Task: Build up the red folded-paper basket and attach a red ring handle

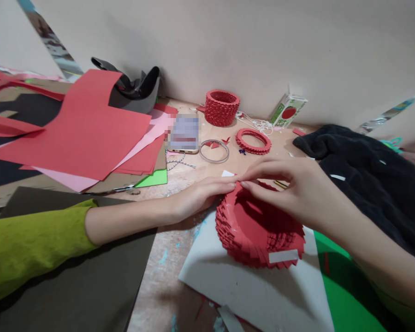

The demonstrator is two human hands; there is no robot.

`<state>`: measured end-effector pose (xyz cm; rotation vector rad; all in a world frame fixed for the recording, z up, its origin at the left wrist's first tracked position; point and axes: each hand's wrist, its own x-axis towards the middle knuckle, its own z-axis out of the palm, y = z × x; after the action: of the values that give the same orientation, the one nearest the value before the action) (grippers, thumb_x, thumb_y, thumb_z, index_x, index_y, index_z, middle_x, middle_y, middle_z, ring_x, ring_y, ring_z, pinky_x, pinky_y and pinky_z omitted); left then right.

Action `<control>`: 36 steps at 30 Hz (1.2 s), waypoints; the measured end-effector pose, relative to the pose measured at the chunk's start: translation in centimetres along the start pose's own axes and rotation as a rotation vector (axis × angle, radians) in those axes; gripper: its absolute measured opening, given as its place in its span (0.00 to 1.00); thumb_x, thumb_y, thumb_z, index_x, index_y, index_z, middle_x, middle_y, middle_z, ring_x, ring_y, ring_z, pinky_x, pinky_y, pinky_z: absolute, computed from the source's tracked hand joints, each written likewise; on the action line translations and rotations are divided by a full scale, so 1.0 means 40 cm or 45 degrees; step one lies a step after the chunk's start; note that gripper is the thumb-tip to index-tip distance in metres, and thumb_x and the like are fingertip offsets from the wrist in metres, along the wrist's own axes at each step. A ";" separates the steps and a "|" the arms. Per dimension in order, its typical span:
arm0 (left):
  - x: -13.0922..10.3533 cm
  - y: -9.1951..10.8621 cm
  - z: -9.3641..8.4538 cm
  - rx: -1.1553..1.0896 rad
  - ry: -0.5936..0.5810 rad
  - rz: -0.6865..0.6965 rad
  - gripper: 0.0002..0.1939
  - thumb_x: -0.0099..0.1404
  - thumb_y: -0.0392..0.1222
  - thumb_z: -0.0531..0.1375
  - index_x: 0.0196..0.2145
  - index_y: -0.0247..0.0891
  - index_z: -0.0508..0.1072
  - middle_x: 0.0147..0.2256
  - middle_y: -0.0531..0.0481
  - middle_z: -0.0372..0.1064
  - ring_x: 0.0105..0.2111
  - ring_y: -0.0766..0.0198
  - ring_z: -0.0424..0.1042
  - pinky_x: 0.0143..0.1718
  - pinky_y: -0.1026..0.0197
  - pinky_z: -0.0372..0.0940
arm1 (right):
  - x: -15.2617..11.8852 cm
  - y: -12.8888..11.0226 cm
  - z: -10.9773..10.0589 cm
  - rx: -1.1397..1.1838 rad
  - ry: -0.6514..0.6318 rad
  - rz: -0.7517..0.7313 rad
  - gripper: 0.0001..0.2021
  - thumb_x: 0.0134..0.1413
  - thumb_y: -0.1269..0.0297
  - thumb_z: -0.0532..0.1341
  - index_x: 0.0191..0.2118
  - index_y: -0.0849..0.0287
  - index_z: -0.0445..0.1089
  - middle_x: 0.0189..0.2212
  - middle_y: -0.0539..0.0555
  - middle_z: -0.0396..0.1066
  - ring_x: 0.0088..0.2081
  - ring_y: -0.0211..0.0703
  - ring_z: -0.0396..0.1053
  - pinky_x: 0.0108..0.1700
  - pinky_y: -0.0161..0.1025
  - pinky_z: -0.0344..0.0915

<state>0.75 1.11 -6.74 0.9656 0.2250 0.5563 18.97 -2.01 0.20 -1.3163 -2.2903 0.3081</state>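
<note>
A large round basket of folded red paper [259, 244] rests on a white sheet [263, 295], with a white strip [283, 256] stuck to its near side. My left hand [198, 198] lies against its back left rim, fingers stretched out together, fingertips touching the rim. My right hand [283, 184] reaches over the basket from the right, thumb and forefinger pinched at the same rim spot. What the pinch holds is too small to make out. The far rim is partly hidden behind my right hand.
Behind stand a smaller red paper cylinder [222, 108], a red ring [253, 141], a tape ring [214, 151], a phone [184, 133] and a drink carton [288, 110]. Red and pink sheets [90, 133] lie left; black cloth [366, 170] lies right. A green sheet [342, 276] is under my right forearm.
</note>
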 end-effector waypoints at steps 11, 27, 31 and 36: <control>-0.002 0.000 -0.003 0.010 -0.004 -0.006 0.19 0.71 0.36 0.50 0.56 0.35 0.71 0.58 0.43 0.68 0.61 0.51 0.61 0.62 0.50 0.52 | 0.003 0.017 -0.010 -0.046 -0.034 -0.129 0.06 0.57 0.71 0.62 0.34 0.57 0.78 0.35 0.53 0.77 0.35 0.44 0.74 0.38 0.39 0.70; 0.000 -0.004 -0.003 0.000 0.003 0.004 0.20 0.69 0.36 0.52 0.58 0.36 0.70 0.57 0.43 0.68 0.61 0.50 0.62 0.62 0.48 0.51 | 0.002 0.018 0.002 -0.036 -0.015 -0.086 0.06 0.56 0.71 0.63 0.34 0.57 0.78 0.34 0.52 0.76 0.34 0.43 0.74 0.38 0.38 0.70; -0.001 -0.003 0.000 -0.009 0.016 -0.004 0.21 0.69 0.35 0.52 0.58 0.36 0.69 0.57 0.42 0.68 0.60 0.51 0.63 0.63 0.49 0.50 | 0.002 0.024 -0.002 -0.163 -0.018 -0.294 0.08 0.58 0.71 0.61 0.38 0.58 0.78 0.35 0.55 0.76 0.34 0.43 0.73 0.35 0.38 0.69; -0.001 -0.003 -0.003 -0.004 0.009 -0.017 0.20 0.71 0.35 0.50 0.57 0.35 0.70 0.56 0.42 0.69 0.59 0.52 0.64 0.62 0.49 0.52 | 0.006 0.040 -0.014 -0.165 -0.087 -0.433 0.09 0.60 0.71 0.59 0.41 0.60 0.77 0.37 0.57 0.75 0.35 0.42 0.73 0.35 0.37 0.68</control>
<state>0.69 1.12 -6.91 0.9582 0.2371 0.5476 20.34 -1.02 0.08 -0.9612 -2.5755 0.0913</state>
